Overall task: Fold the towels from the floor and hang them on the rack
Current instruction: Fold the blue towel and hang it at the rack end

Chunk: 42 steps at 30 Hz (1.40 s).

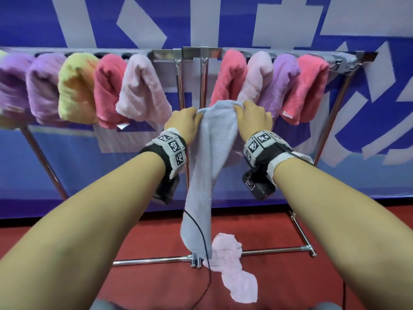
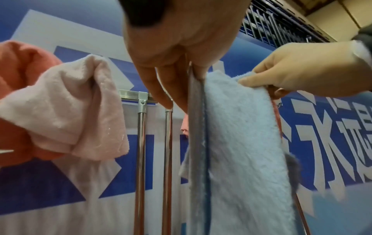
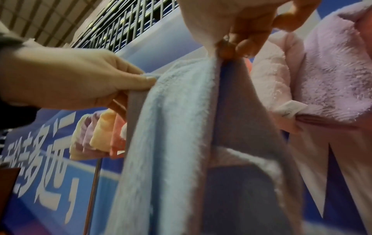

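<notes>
The light blue towel (image 1: pixel 209 153) looks soft and floppy, so it's pinched at its top edge by the left hand (image 1: pixel 183 124) and right hand (image 1: pixel 254 118), the rest hanging limp below.

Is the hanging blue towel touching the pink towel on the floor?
Cannot tell. In the head view the blue towel's lower end overlaps the pink towel from above, but no view shows contact or a gap plainly.

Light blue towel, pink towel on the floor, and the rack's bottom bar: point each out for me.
light blue towel (image 1: pixel 207 166): head view, middle of the hanging length below the hands.
pink towel on the floor (image 1: pixel 232 271): head view, its crumpled centre.
rack's bottom bar (image 1: pixel 272 251): head view, bare chrome right of the towel.
</notes>
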{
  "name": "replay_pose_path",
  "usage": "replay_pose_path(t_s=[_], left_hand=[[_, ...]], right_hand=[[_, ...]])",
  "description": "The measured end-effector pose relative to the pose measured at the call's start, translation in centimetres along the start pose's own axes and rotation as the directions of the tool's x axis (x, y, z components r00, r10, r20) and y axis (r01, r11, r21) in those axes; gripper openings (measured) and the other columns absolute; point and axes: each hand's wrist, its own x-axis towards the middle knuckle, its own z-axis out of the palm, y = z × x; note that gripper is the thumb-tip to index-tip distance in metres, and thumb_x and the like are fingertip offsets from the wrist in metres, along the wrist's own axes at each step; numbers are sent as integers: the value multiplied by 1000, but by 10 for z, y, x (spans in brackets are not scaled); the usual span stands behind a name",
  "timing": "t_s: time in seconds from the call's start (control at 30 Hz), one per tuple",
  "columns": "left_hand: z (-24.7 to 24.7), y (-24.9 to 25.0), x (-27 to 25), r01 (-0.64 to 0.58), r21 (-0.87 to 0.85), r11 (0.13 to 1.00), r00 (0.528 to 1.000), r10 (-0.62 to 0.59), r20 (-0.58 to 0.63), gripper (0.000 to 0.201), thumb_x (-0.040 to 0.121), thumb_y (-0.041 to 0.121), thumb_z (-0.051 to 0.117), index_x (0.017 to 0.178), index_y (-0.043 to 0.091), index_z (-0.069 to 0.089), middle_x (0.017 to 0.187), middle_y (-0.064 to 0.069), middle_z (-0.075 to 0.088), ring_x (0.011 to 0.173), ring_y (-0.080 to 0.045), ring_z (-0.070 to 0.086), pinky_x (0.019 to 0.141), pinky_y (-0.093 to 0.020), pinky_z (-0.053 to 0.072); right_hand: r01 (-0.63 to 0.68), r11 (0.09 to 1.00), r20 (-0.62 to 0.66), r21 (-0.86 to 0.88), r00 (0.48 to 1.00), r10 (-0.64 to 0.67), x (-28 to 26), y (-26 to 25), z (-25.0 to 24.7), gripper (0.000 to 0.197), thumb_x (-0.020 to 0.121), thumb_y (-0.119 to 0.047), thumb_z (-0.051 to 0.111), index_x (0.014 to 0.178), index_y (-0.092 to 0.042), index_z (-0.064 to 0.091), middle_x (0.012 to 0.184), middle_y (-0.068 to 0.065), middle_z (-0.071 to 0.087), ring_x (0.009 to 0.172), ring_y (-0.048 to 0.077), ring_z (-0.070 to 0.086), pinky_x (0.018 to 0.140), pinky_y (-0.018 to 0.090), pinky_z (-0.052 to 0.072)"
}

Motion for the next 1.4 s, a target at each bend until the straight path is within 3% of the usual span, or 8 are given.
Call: replay_pose_path(t_s=[0.17, 0.33, 0.5, 0.77, 0.9, 1.03, 1.2, 1.4], left_hand=[[-9, -1, 2, 73, -88, 993, 993, -81, -91, 29, 100, 28, 33, 115, 12, 52, 109, -18, 61, 101, -37, 55, 88, -42, 44], [-16, 6, 4, 40, 0, 999, 986, -40, -159, 19, 97, 11, 31, 115, 14, 37, 92, -10, 55, 75, -30, 48, 70, -38, 36], [-7, -8, 12, -12, -157, 987, 991, -10, -135, 28, 87, -3, 32, 98, 11, 55, 101, -15, 59, 95, -32, 54, 88, -35, 41], [10, -3, 12, -214, 158, 964, 975, 201, 96, 56, 76, 54, 61, 117, 17, 52, 113, -6, 43, 112, -22, 39, 94, -35, 27], [12, -1, 20, -160, 189, 969, 984, 171, -40, 34, 91, 43, 49, 105, 16, 63, 115, -9, 48, 112, -26, 43, 91, -35, 27], [2, 6, 26, -81, 228, 970, 982, 117, -148, 37, 94, 42, 44, 103, 14, 66, 116, -10, 52, 112, -28, 45, 92, -37, 28], [-11, 15, 35, -29, 195, 980, 981, 65, -185, 38, 95, 42, 43, 100, 12, 66, 115, -11, 55, 113, -29, 48, 93, -37, 29], [-22, 3, 37, -58, 44, 997, 988, 63, -142, 33, 96, 35, 42, 97, 7, 59, 111, -15, 54, 109, -29, 48, 91, -36, 34]], right_hand=[[16, 999, -13, -39, 1000, -17, 4, -5, 0, 42, 99, -43, 31, 114, -11, 54, 112, 18, 63, 107, 36, 57, 89, 40, 35], [63, 998, -40, -27, 997, -64, 7, -9, 4, 26, 99, -27, 36, 112, -15, 54, 111, 14, 65, 107, 32, 57, 86, 38, 33], [-43, 940, 36, 340, 999, 33, 5, -14, 9, 25, 98, -22, 36, 114, -13, 52, 114, 20, 60, 104, 38, 54, 83, 37, 39], [78, 752, -5, 655, 995, -99, 23, -17, 29, 15, 87, -10, 57, 96, -4, 68, 79, 4, 62, 75, 16, 53, 74, 27, 43], [84, 706, -1, 704, 993, -118, 22, -12, 30, 15, 89, -11, 56, 97, -3, 66, 80, 10, 63, 76, 14, 52, 75, 27, 44], [72, 761, 29, 645, 992, -119, 4, -4, 39, 30, 77, -38, 68, 93, -23, 48, 77, -14, 53, 67, 8, 50, 75, 37, 48], [55, 882, 281, 468, 937, -207, -21, -10, 49, 50, 66, -51, 75, 93, -22, 44, 80, -12, 58, 80, 15, 56, 88, 34, 37], [-3, 861, 231, 509, 964, -133, -17, -20, 51, 26, 89, -18, 53, 66, -23, 44, 67, -3, 51, 76, 23, 51, 73, 30, 34]])
